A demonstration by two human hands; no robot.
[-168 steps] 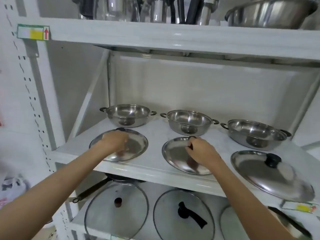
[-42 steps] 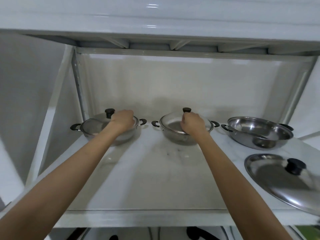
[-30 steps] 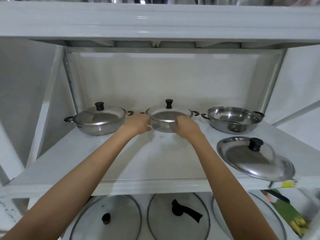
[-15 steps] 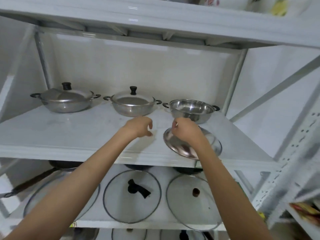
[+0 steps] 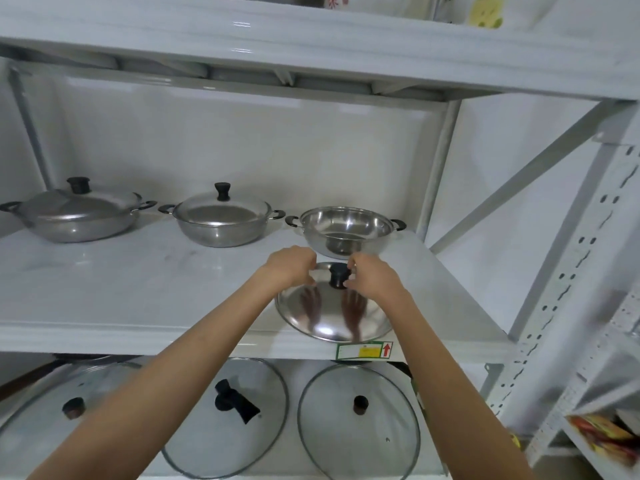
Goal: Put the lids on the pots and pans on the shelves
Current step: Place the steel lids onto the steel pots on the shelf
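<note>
Three steel pots stand in a row at the back of the middle shelf. The left pot and the middle pot wear steel lids with black knobs. The right pot stands uncovered. In front of it a steel lid lies at the shelf's front edge. My right hand pinches its black knob from the right. My left hand curls over the lid's far-left rim, beside the knob.
Three glass lids lie on the shelf below. The upper shelf hangs low overhead. A price label sits under the steel lid. A perforated upright and packets are at right.
The left and middle pots got their lids earlier. Both hands moved right to the third lid; since half a second ago my left hand reached its rim and my right hand took the knob.
</note>
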